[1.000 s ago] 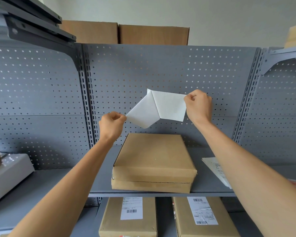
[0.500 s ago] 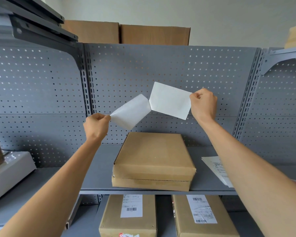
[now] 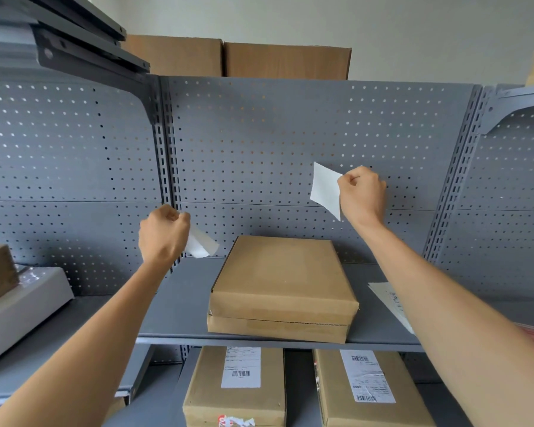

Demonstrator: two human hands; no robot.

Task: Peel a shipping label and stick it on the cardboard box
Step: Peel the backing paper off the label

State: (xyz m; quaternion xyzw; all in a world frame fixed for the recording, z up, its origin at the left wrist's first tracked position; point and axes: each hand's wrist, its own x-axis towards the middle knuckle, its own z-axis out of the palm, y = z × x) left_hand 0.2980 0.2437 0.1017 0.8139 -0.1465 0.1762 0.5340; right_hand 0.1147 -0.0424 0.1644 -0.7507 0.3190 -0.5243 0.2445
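Separation of label and backing is judged complete: the two sheets are apart, one in each hand. The label is pinched along its right edge in the right hand, the grip closed on it with the sheet standing out to the left of the fist. It is held nearly on edge, with its long axis running top to bottom and slightly tilted; only a blank white face is shown, and which face carries the adhesive cannot be told. An edge hold is judged to serve to keep fingers off the glue.

The backing is held in the left hand, the grip closed on it, with the strip trailing down and to the right of the fist. It is held low and wide, presumably to be kept clear of the label.

The box lies flat on the shelf, below and between the two grips, its top bare. The label is above the box's right rear corner, not touching it. Sticking is not yet done.
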